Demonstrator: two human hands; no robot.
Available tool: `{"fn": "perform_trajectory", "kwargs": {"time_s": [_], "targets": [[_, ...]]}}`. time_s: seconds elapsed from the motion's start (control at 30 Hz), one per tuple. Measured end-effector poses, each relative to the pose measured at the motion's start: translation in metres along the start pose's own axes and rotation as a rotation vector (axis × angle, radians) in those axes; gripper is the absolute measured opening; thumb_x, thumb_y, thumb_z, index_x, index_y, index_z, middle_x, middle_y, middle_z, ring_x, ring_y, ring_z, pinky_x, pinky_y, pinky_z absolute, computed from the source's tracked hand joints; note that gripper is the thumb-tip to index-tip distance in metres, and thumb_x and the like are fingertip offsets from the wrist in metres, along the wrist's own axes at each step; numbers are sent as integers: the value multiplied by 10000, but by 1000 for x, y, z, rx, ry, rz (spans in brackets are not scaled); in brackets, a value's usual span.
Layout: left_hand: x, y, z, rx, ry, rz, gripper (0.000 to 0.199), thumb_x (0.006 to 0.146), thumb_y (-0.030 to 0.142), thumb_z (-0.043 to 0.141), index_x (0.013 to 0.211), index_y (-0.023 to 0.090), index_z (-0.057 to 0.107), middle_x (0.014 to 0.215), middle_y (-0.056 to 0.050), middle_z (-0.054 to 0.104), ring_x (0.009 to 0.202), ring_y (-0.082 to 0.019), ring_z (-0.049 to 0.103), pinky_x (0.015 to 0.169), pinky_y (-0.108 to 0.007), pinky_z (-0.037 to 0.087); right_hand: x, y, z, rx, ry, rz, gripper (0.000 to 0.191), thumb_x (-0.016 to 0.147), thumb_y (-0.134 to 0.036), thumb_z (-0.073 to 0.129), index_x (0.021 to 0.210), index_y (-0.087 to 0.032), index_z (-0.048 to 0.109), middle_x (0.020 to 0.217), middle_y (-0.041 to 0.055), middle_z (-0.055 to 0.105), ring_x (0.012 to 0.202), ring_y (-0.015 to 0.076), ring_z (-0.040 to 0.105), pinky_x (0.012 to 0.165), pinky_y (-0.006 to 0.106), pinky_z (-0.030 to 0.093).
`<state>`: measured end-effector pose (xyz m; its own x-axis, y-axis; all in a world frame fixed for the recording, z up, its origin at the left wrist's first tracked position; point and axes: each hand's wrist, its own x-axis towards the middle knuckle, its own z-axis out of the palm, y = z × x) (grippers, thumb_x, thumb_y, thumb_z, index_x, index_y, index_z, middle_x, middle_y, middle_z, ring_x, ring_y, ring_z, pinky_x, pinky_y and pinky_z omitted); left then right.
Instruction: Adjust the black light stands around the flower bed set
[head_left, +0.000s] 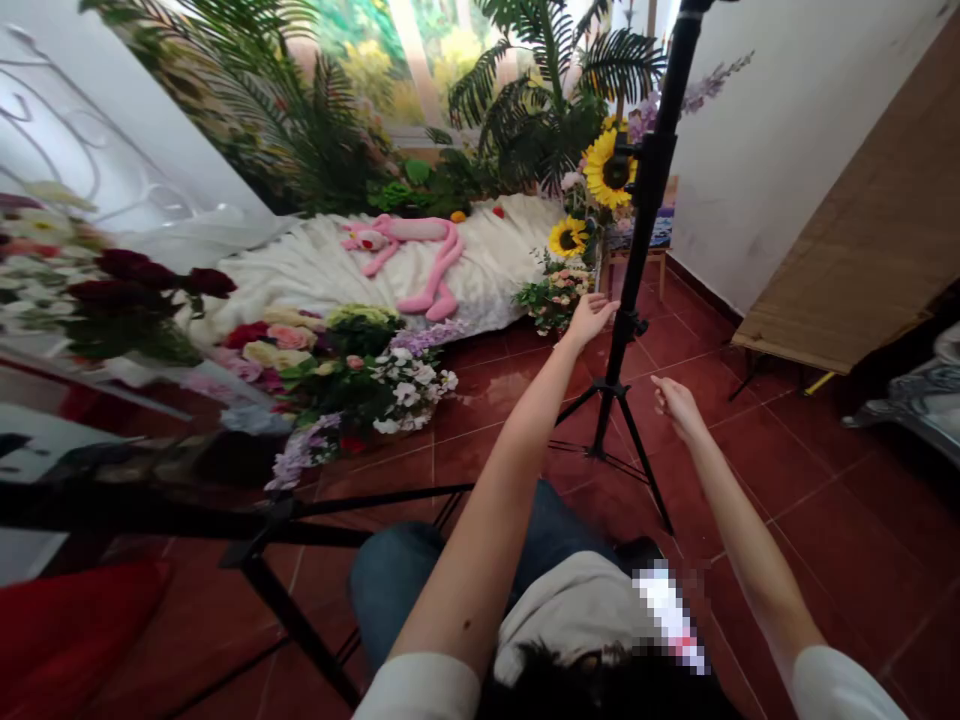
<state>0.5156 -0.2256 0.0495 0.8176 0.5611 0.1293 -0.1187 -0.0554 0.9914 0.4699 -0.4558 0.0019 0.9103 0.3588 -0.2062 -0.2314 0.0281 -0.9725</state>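
Note:
A black tripod stand (615,345) rises from the tiled floor in front of me, its legs spread and its pole leaning to the upper right in view. My left hand (591,320) is beside the pole on its left, fingers loosely bent and apart, the tips close to it; whether they touch it I cannot tell. To the right of the stand, my right hand (679,408) is in the air, apart from the pole, its fingers curled in and nothing visible in them. A small knob (639,326) sticks out of the pole between the two hands.
A second black tripod (277,525) lies across the lower left. Flower bunches (345,365) border a cream cloth (502,270) bearing a pink plush toy (420,232). Sunflowers (609,170) stand behind the pole. A brown board (847,230) leans at right.

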Motion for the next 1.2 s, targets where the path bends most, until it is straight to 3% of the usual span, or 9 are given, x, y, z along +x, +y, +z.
{"fn": "perform_trajectory", "kwargs": {"time_s": [0.07,0.17,0.3,0.5,0.6,0.7,1.0,1.1,1.2], "targets": [[5,5,37,-4,-47,132,345,839,316,695,1109,154,555,1137,-123,693,1045,-175,663,971,-334,507,-2,1,-6,2,-12,-10,579,497,-644,821,584,-196,465,455,-91,385,421,33,326,411,179,301],[5,6,60,65,-48,260,285,930,387,566,1113,172,527,1131,-121,671,1065,-192,649,1020,-381,477,-3,3,-11,12,-25,-16,577,517,-640,823,584,-203,452,454,-90,382,411,36,311,401,185,277],[1,3,56,104,-80,300,324,944,438,528,1152,190,513,1150,-121,657,1092,-204,639,1050,-395,451,2,-2,-2,119,-71,-15,538,579,-561,837,587,-206,434,446,-96,367,399,33,265,403,186,259],[-3,7,54,116,-77,290,434,933,516,520,1227,200,485,1199,-137,649,1165,-233,621,1087,-429,429,33,-37,33,598,-487,235,421,878,-599,567,786,-188,579,519,-83,414,409,55,282,433,181,317],[-5,9,54,133,-71,270,443,933,527,516,1240,211,470,1190,-125,653,1139,-224,627,1062,-419,453,52,-52,45,779,-522,277,432,979,-561,406,834,-194,580,569,-64,478,432,64,354,445,170,358],[-4,8,54,130,-68,253,414,930,519,526,1212,219,483,1166,-110,654,1108,-201,630,1033,-375,467,66,-60,48,811,-518,246,315,989,-417,476,777,-195,544,535,-85,459,411,47,326,449,138,360],[1,3,55,94,-92,270,366,924,475,560,1161,204,492,1087,-100,664,1085,-210,641,1035,-382,456,75,-73,41,406,-389,163,277,825,-253,726,678,-179,503,485,-103,408,407,23,311,405,110,319],[-1,4,54,105,-96,260,345,935,447,552,1165,199,482,1092,-103,670,1080,-209,647,1044,-383,449,75,-75,42,11,-249,50,300,836,-304,717,655,-179,513,520,-46,506,427,50,409,457,162,411],[-2,3,53,127,-89,265,321,946,408,546,1171,196,461,1098,-109,672,1062,-206,650,1029,-383,461,71,-75,39,-579,-100,-292,207,843,-283,693,723,-176,563,660,42,635,570,128,558,538,219,448]]}}
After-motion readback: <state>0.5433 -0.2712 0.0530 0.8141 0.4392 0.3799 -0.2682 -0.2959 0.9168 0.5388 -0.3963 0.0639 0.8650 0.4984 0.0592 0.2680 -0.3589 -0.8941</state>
